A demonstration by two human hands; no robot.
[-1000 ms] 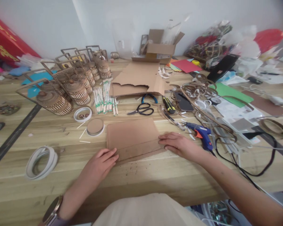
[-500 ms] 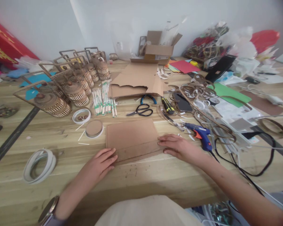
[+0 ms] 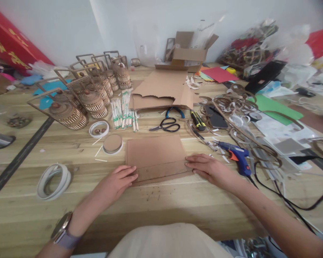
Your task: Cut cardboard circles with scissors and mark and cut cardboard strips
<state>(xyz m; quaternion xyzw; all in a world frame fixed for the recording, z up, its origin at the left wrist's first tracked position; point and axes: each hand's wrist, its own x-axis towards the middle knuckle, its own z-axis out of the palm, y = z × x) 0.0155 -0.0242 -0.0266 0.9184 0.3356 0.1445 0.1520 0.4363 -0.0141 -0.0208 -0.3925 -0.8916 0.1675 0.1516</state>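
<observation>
A flat rectangular sheet of brown cardboard [image 3: 156,148] lies on the wooden table in front of me. Across its near part runs a darker brown strip [image 3: 161,172], slightly slanted, with a rough dark lower edge. My left hand [image 3: 122,179] holds the strip's left end, fingertips on top. At the right end, my right hand [image 3: 204,168] has its fingers closed on the strip near the sheet's edge. The thumbs are partly hidden. Small dark crumbs lie just below the sheet. Black-handled scissors [image 3: 170,124] rest beyond it.
To the right lie a blue glue gun [image 3: 238,156], a yellow-black cutter [image 3: 198,120] and tangled brown strips. At left are white tape rolls [image 3: 54,182], a round cardboard disc [image 3: 112,144] and several woven lantern-like baskets [image 3: 94,104]. A torn cardboard box [image 3: 164,84] stands behind.
The view has turned a little to the left, so everything appears further right. Both hands stay at the strip's two ends, and the strip lies almost as before.
</observation>
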